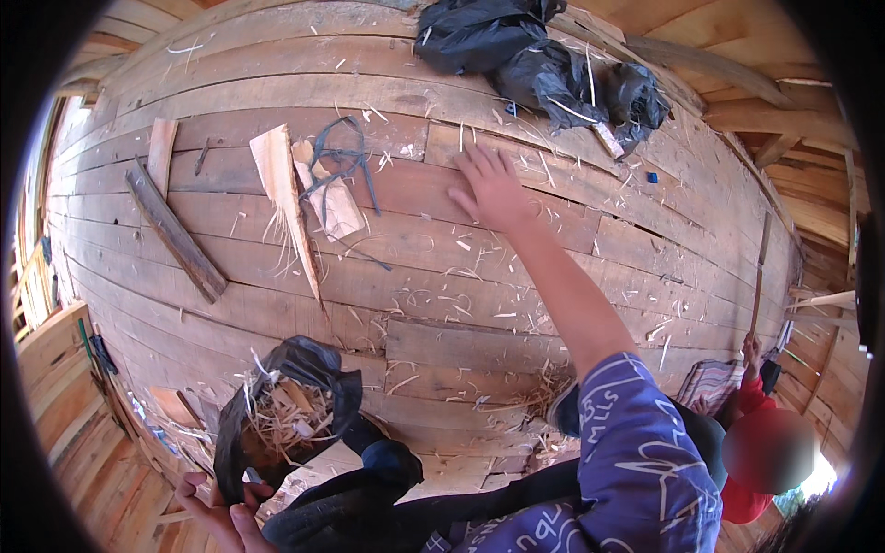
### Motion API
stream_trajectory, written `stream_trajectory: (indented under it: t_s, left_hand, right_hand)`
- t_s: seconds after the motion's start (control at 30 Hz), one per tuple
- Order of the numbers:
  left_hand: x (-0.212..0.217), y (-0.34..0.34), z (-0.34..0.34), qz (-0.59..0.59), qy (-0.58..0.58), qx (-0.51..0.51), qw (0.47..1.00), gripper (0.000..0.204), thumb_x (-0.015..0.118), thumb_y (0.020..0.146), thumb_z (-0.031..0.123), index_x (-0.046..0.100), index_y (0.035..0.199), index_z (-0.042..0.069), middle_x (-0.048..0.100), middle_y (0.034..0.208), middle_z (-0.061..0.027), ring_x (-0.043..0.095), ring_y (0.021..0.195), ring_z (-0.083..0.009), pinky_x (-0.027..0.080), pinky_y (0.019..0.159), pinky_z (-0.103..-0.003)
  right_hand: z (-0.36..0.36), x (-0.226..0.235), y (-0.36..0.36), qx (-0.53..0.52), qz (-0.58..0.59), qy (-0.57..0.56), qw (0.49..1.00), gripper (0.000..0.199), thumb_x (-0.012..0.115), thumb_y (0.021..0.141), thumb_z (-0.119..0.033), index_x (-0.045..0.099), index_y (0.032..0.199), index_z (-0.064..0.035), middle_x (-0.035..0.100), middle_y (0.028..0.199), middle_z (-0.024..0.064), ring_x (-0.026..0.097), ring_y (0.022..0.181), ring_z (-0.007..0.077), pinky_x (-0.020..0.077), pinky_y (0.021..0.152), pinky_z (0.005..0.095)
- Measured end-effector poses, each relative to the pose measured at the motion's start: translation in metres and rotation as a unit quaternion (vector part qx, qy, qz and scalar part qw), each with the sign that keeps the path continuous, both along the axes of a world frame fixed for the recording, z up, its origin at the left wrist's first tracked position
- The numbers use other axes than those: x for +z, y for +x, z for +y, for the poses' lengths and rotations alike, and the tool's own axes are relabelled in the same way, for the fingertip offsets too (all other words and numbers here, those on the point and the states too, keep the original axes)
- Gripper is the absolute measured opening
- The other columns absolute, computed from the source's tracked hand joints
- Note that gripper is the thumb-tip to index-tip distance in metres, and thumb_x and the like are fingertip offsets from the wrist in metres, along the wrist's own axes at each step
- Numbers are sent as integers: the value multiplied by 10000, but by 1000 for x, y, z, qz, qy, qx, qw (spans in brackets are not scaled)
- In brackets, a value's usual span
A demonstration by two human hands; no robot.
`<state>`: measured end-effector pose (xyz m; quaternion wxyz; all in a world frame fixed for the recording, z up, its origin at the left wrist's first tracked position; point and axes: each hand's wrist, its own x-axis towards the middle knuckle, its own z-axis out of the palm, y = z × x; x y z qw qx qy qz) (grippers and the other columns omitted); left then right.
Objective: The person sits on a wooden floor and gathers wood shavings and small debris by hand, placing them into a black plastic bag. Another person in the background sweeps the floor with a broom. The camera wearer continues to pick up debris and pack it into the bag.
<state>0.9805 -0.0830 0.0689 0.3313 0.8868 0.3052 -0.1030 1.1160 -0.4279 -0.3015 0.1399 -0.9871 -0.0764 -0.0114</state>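
My right hand point(495, 191) reaches far out over the plank floor point(442, 341), palm down with fingers spread. It seems to touch the boards, among thin wood shavings point(546, 168). At the lower left, my left hand point(221, 518) pinches the rim of a black plastic bag point(230, 447). The bag's mouth gapes upward, showing a heap of pale wood shavings point(293, 415) inside. Left of my right hand lie a jagged, split piece of wood point(281, 175), a shorter wood piece point(334, 205) and a tangled dark blue strip point(346, 152).
Black plastic bags point(544, 74) lie at the far side. A dark narrow plank point(175, 230) rests at the left. Small blue bits point(653, 177) and scattered shavings dot the boards. At the right sits another person in red point(751, 479), holding a long stick point(760, 276).
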Motion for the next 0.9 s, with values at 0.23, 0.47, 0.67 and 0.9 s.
stream_trajectory:
  t_s: [0.23, 0.47, 0.67, 0.9]
  left_hand:
    - [4, 9, -9, 9, 4, 31, 999, 495, 486, 937, 200, 265, 1361, 72, 520, 1152, -208, 559, 988, -267, 457, 875, -384]
    - [1, 10, -13, 4, -11, 33, 999, 524, 501, 930, 202, 266, 1377, 60, 509, 1177, -216, 565, 1004, -282, 473, 862, -381]
    - [-13, -1, 3, -45, -71, -43, 996, 432, 380, 990, 304, 220, 1332, 94, 554, 980, -114, 544, 796, -172, 444, 811, -292]
    - [-4, -2, 4, -58, -69, -37, 995, 439, 419, 973, 254, 215, 1317, 74, 568, 1033, -156, 544, 867, -196, 422, 859, -325]
  right_hand:
    - [34, 13, -127, 127, 53, 18, 990, 585, 558, 860, -449, 489, 1269, -37, 421, 1379, 154, 349, 1319, 293, 231, 1095, 483]
    - [-59, 13, -40, -193, -65, 70, 976, 617, 588, 839, -423, 454, 1273, -4, 387, 1384, 199, 342, 1296, 358, 232, 1081, 500]
    - [-49, -6, -61, -109, -11, 25, 994, 696, 530, 866, -480, 389, 1348, 2, 317, 1441, 215, 251, 1364, 351, 136, 1118, 513]
    - [30, 16, -176, 211, 182, 43, 960, 734, 500, 871, -524, 357, 1379, -14, 303, 1465, 160, 243, 1385, 259, 104, 1129, 518]
